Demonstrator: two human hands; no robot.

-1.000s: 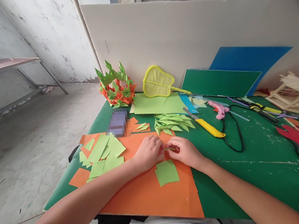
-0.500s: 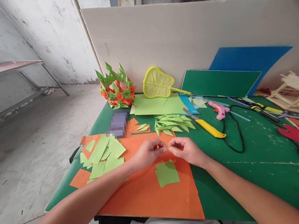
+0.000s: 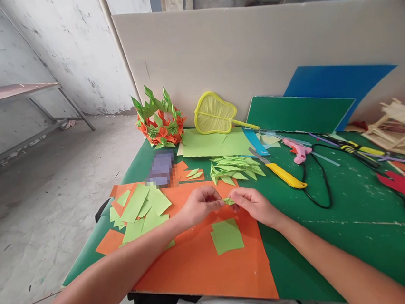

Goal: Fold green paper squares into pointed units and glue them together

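Note:
A small folded green paper piece [image 3: 229,201] is pinched between my two hands, above the large orange sheet [image 3: 207,271]. My left hand [image 3: 202,205] closes thumb and fingers on its left end; my right hand [image 3: 255,205] grips the right end, partly covering it. Just below lie green paper squares [image 3: 228,235]. Beyond my hands is a pile of folded green pieces [image 3: 236,168], with a few more folded pieces [image 3: 193,174] on orange scraps. Loose green sheets [image 3: 140,210] spread beside my left forearm.
At the back stand an orange-and-green paper crown [image 3: 160,120] and a yellow fan [image 3: 215,113]. To the right lie a yellow utility knife [image 3: 285,175] with its blade out, a pink glue gun [image 3: 297,150] with a black cord, and a wooden stick model [image 3: 396,123].
My right hand's fingers have shifted slightly to the right, so more of the green folded piece shows between my hands. The things on the table keep their places.

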